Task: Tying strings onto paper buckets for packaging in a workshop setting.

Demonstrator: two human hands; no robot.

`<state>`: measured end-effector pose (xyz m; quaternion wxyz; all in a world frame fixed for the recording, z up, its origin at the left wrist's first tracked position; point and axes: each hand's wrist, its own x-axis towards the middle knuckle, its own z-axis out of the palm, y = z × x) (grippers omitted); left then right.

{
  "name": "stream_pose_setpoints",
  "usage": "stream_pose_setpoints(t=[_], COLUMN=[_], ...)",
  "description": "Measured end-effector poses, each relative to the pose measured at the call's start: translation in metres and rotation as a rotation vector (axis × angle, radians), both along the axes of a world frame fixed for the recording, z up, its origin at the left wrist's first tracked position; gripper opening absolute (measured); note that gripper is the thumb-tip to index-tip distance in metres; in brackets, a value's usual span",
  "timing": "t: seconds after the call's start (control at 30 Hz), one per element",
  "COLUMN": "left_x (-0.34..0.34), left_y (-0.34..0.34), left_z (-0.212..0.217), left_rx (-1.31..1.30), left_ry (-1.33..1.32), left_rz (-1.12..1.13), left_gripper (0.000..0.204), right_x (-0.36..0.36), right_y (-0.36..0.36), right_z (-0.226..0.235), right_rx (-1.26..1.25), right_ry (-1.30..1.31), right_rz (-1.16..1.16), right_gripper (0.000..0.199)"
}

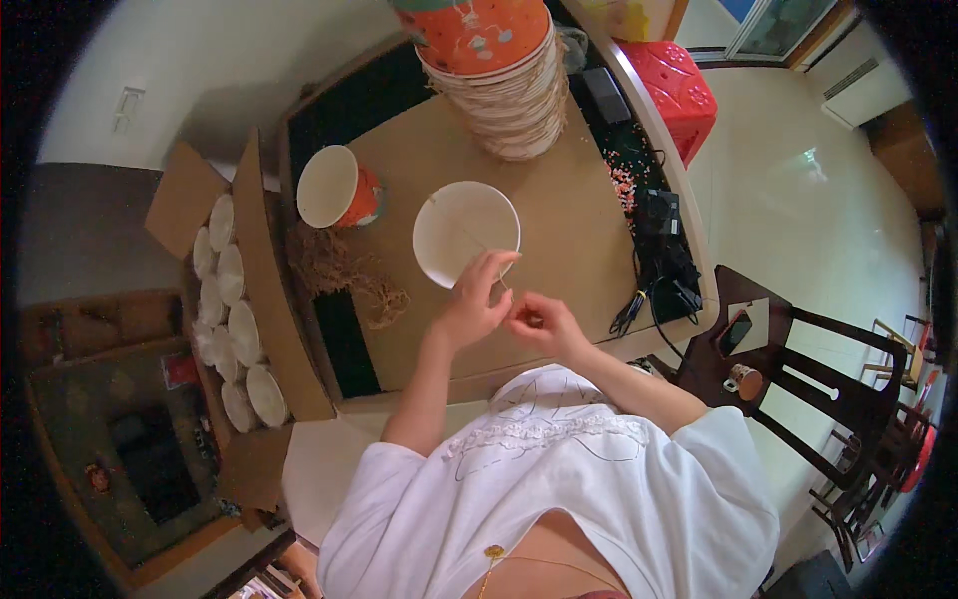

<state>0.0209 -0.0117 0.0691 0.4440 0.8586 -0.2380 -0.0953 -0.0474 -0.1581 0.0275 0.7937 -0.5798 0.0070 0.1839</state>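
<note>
A white paper bucket [467, 220], open at the top, stands on the cardboard sheet [569, 220] in front of me. At its near rim, my left hand [479, 298] is closed in a pinch on a thin straw-coloured string [503, 282]. Close beside it, my right hand [549, 324] has its fingers curled together at the string's lower end; the exact grip is partly hidden. A fine strand also shows inside the bucket. Left of it sits an orange printed paper bucket [364, 198], with a tangled heap of the same string [384, 299] nearby.
A tall stack of buckets [509, 110] with strings around it rises at the back. On the left, a cardboard box [289, 339] holds several white buckets. Along the right edge lie small beads [621, 185], black adapters [659, 212] and cables. Beyond stand a red stool [674, 95] and dark chair [828, 364].
</note>
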Motion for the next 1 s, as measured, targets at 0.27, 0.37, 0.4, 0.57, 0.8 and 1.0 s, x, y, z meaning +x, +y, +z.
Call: stream_pose_setpoints(t=[0.27,0.37,0.4,0.57,0.8,1.0], left_x=[0.016,0.012,0.013,0.018,0.020,0.019], left_y=[0.019,0.015,0.013,0.009,0.009,0.005], left_z=[-0.038,-0.041,-0.037,-0.021,-0.018,-0.019], left_rx=[0.229,0.074,-0.017,-0.166,-0.159,-0.221], left_ry=[0.087,0.216,0.212,0.293,0.357,0.417], left_rz=[-0.029,0.199,0.234,0.313,0.327,0.296], left_gripper=[0.035,0.022,0.019,0.019,0.018,0.018], right_x=[0.009,0.032,0.039,0.057,0.059,0.059], right_y=[-0.001,0.003,0.003,0.008,0.013,0.011], right_z=[-0.014,-0.033,-0.029,-0.030,-0.033,-0.031], right_rx=[0.142,-0.111,-0.111,-0.197,-0.316,-0.354], right_ry=[-0.130,0.003,0.004,-0.172,-0.283,-0.255], right_rz=[0.140,-0.328,-0.330,-0.398,-0.393,-0.398], right_gripper=[0.008,0.009,0.009,0.010,0.010,0.010])
